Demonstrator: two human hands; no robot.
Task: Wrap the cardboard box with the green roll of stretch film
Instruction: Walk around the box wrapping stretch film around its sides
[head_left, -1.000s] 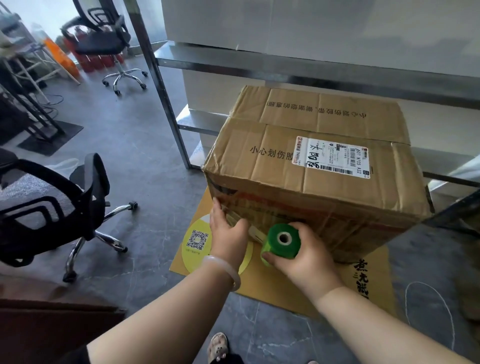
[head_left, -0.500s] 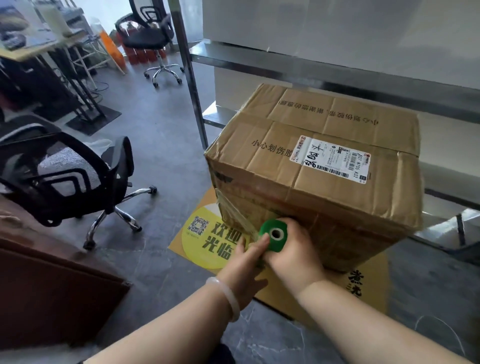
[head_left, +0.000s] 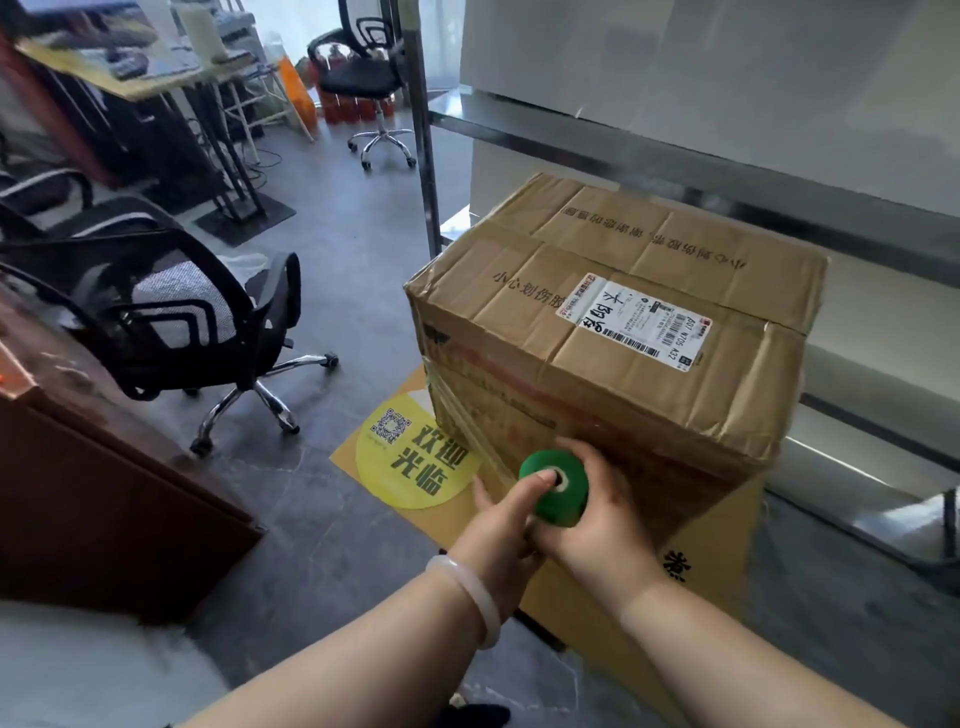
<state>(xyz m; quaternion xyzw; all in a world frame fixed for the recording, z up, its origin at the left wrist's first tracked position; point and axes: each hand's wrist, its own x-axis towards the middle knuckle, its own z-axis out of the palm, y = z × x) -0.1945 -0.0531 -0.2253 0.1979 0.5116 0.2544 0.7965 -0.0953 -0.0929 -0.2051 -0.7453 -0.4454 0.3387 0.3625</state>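
The left hand (head_left: 501, 525), flat on the box (head_left: 613, 332) a second ago, is now brought to the green roll (head_left: 555, 488), its thumb laid across the roll's core. The roll is gripped from the other side by the right hand (head_left: 602, 519), fingers curled round it, and is held against the box's near face, low down. Clear film (head_left: 467, 415) is seen stretched from the roll round the box's left corner. The box is set on a yellow mat (head_left: 415, 462).
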